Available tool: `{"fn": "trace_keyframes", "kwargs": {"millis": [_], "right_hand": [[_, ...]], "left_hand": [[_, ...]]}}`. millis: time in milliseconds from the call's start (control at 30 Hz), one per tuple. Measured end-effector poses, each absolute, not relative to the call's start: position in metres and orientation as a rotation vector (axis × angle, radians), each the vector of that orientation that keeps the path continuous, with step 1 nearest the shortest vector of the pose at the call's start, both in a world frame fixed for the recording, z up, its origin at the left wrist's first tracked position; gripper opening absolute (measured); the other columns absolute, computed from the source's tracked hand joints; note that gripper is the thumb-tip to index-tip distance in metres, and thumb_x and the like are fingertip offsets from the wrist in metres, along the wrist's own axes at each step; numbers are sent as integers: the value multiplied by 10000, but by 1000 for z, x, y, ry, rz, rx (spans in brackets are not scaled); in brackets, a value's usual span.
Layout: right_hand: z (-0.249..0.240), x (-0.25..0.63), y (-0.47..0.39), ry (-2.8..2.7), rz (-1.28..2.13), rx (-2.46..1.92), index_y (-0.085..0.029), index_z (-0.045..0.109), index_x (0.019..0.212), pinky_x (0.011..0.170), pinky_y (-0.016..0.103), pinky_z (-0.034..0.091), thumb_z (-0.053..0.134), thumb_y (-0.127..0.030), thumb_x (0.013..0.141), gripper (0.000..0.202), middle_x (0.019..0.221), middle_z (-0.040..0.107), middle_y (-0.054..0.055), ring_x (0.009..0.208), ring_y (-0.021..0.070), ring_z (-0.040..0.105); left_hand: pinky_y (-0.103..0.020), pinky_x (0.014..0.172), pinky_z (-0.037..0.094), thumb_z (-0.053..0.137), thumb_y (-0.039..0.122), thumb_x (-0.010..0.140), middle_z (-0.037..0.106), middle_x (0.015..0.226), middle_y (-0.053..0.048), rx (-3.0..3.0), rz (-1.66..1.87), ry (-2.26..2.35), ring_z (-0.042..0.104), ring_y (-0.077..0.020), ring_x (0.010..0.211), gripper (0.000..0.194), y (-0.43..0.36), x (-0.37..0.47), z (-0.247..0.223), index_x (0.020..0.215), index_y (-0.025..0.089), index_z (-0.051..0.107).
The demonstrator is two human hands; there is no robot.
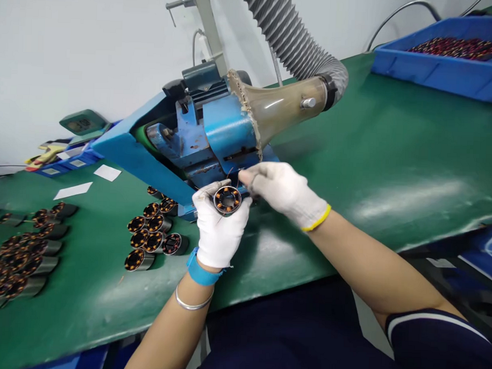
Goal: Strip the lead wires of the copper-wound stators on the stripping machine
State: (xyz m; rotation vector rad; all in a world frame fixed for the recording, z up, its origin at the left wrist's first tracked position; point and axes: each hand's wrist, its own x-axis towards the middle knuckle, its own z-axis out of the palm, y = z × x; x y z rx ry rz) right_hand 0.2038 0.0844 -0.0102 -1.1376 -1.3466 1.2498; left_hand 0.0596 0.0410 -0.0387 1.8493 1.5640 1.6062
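As I look down from the head view, my left hand (220, 235), in a white glove, has its fingers curled around a metal cylinder wound with copper coils (228, 209), gripping it with the coiled end turned up towards me; the cylinder is just in front of the blue machine (232, 127), over the green table (352, 150); thin loose wires (229, 175) show at its far edge. My right hand (284, 191), gloved in white with a yellow cuff, is blurred just beside the cylinder; its fingers are bunched near the wires, but I cannot tell whether they pinch 1 of them; my left wrist wears a blue band (203, 272) and a silver bangle (192, 307). On the table, left of the machine, I see a small cluster of similar cylinders (155, 224); a larger group (29, 252) stands further left; 2 white cards (107, 172) lie behind. A translucent funnel (289, 108) joins the machine to a grey ribbed hose (283, 35); at far right, a blue tray (439, 78) holds many small reddish pieces (456, 47).
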Motion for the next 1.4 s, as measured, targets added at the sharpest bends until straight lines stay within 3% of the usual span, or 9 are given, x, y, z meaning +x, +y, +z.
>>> {"fn": "trace_keyframes", "kwargs": {"millis": [133, 267, 633, 1000, 1200, 1400], "right_hand": [[-18, 188, 72, -1386, 1234, -1014, -142, 670, 979, 766, 314, 576, 712, -304, 732, 298, 941, 730, 71, 834, 176, 687], [-28, 182, 80, -1272, 1182, -886, -123, 659, 963, 807, 301, 576, 653, -265, 776, 235, 923, 722, 66, 858, 162, 689], [-24, 194, 92, -1358, 1081, -850, -135, 655, 1038, 966, 315, 512, 548, -319, 882, 264, 1028, 707, 77, 1032, 187, 644], [-20, 195, 89, -1302, 1114, -862, -151, 672, 1050, 1009, 310, 495, 541, -287, 887, 249, 1079, 715, 65, 1077, 182, 644], [-22, 194, 90, -1309, 1079, -847, -117, 657, 1071, 970, 349, 517, 540, -354, 877, 328, 1081, 707, 111, 1046, 215, 653], [-24, 193, 91, -1329, 1047, -823, -154, 655, 1041, 936, 353, 532, 518, -398, 875, 326, 1046, 713, 84, 1022, 218, 661]], "left_hand": [[-379, 938, 522, 739, 208, 674, 589, 1134, -68, 1702, 1572, 1625, 640, -198, 1008, 553, 46, 70, -38, 1152, 216, 461], [-402, 1021, 487, 701, 213, 703, 599, 1228, -86, 1747, 1479, 1513, 612, -224, 1130, 522, 52, 73, -35, 1188, 207, 507], [-362, 948, 532, 770, 282, 694, 689, 945, -21, 1731, 1525, 1532, 668, -174, 920, 321, 75, 80, -11, 949, 184, 603], [-362, 813, 572, 782, 288, 666, 685, 847, -34, 1674, 1340, 1583, 658, -192, 824, 287, 78, 80, 11, 875, 166, 627], [-340, 769, 569, 784, 312, 655, 691, 816, -30, 1710, 1258, 1540, 652, -193, 802, 294, 79, 76, 20, 863, 165, 636], [-279, 700, 546, 784, 353, 644, 709, 801, -26, 1708, 1194, 1589, 660, -184, 775, 328, 79, 73, 22, 883, 163, 663]]}}
